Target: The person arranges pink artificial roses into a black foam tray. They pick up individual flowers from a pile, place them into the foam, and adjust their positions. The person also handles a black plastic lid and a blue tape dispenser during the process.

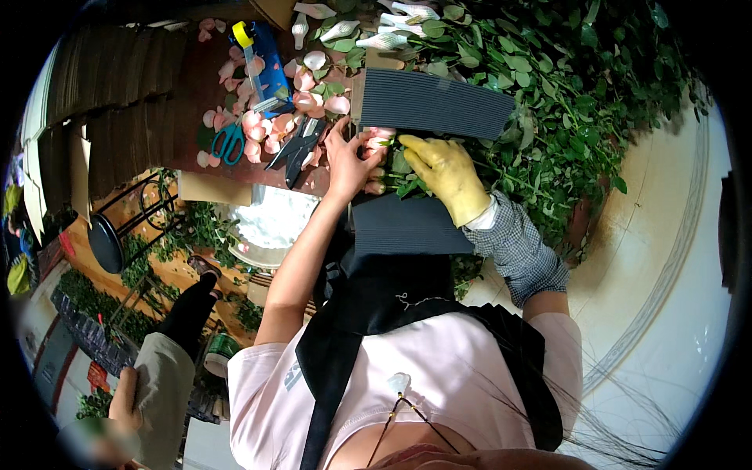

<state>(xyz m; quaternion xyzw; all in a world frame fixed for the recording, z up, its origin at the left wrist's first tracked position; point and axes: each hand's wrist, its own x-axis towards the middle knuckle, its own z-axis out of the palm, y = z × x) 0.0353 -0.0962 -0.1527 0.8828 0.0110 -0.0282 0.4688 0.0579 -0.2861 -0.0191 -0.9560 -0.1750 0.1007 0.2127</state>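
Observation:
My bare left hand is at the pink roses, thumb and fingertips closed on a bloom. Over the leafy stems just right of these blooms, my right hand in a yellow glove is curled round the stems, partly hiding them. The roses lie between two flaps of dark corrugated sheet, the far flap and the near flap. Left of my left hand are black-handled shears and teal scissors, among loose pink petals.
A blue tape dispenser stands on the brown table. White-netted buds lie at the far side, with a large heap of leafy stems to the right. Stacked cardboard fills the left. Another person's sleeve shows lower left, near a stool.

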